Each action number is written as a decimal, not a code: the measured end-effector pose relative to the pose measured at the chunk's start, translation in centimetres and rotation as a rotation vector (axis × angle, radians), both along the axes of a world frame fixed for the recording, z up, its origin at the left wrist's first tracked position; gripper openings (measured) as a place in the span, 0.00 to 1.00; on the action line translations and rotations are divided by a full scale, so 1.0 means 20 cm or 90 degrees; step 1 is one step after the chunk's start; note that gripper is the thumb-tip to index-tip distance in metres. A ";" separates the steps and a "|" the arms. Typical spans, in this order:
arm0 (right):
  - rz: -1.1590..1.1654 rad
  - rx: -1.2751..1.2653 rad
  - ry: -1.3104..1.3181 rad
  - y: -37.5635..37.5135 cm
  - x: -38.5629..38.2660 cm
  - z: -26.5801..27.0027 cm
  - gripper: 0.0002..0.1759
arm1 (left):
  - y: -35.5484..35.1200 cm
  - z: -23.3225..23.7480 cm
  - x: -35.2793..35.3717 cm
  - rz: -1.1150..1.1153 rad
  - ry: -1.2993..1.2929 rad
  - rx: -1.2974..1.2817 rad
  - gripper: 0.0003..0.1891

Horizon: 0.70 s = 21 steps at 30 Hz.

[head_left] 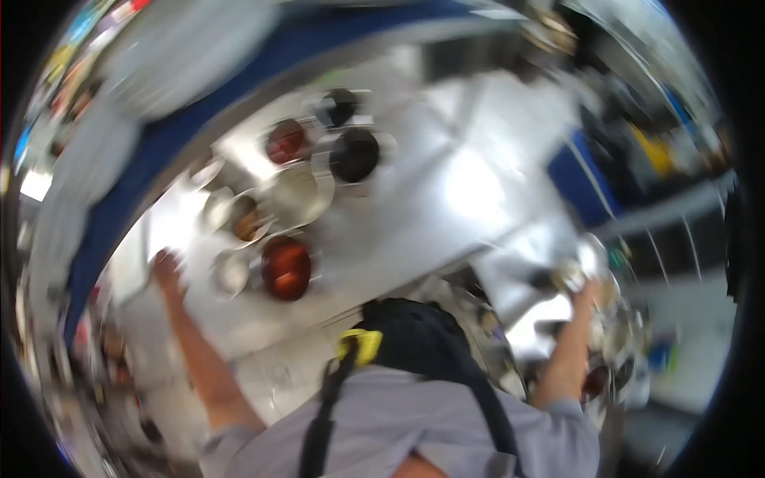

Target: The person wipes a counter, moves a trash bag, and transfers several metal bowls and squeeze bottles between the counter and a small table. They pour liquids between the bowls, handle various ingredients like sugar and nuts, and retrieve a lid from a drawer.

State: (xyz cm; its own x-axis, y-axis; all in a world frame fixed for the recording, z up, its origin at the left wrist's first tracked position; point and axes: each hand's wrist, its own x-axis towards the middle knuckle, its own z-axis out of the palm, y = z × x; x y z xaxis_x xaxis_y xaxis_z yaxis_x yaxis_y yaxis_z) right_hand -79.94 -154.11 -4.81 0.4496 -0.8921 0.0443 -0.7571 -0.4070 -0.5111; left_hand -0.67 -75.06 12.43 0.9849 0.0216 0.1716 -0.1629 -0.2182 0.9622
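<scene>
The frame is blurred by motion. My left hand (pixel 168 273) reaches out over the left end of the metal counter (pixel 366 255), its fingers stretched out and nothing visible in them. Nearest to it are a pale bowl (pixel 231 272) and a bowl of dark red contents (pixel 286 268). Out to the right, my right hand (pixel 588 293) is right at a small pale container (pixel 569 275), next to a white round dish (pixel 591 253). Its fingers are smeared, and I cannot tell whether they grip the container.
Further up the counter stand a large pale bowl (pixel 301 195), a black-filled bowl (pixel 355 154), a reddish bowl (pixel 287 142) and a small bowl with brownish contents (pixel 245 218). A blue panel (pixel 584 179) stands at the right. Several containers (pixel 617 338) crowd beside my right arm.
</scene>
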 end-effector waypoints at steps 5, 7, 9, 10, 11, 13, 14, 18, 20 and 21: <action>-0.443 0.492 -0.556 -0.15 -0.10 0.11 0.24 | -0.08 -0.02 -0.11 0.077 -0.040 0.236 0.12; -0.542 0.287 -0.501 -0.14 -0.02 0.22 0.22 | -0.11 -0.11 -0.11 0.074 -0.099 0.330 0.13; -0.512 0.188 -0.463 0.03 0.15 0.59 0.21 | -0.22 -0.09 -0.13 0.053 -0.055 0.383 0.15; -0.501 0.139 -0.444 0.14 0.24 0.74 0.20 | -0.25 -0.14 -0.08 0.047 -0.039 0.374 0.16; -0.385 0.156 -0.548 -0.02 0.09 0.65 0.21 | -0.29 -0.20 -0.03 0.038 -0.023 0.365 0.17; -0.361 0.061 -0.542 0.22 0.45 0.95 0.21 | -0.39 -0.24 0.07 0.028 0.078 0.346 0.18; -0.350 0.014 -0.538 0.31 0.60 1.07 0.21 | -0.46 -0.18 0.09 0.026 0.163 0.339 0.19; -0.221 0.017 -0.432 0.48 0.86 1.23 0.22 | -0.60 -0.14 0.17 0.037 0.284 0.136 0.21; -0.170 0.022 -0.408 0.62 0.93 1.25 0.22 | -0.57 -0.19 0.24 0.019 0.261 0.123 0.19; -0.167 0.024 -0.402 0.67 0.95 1.23 0.22 | -0.55 -0.21 0.25 0.014 0.254 0.089 0.17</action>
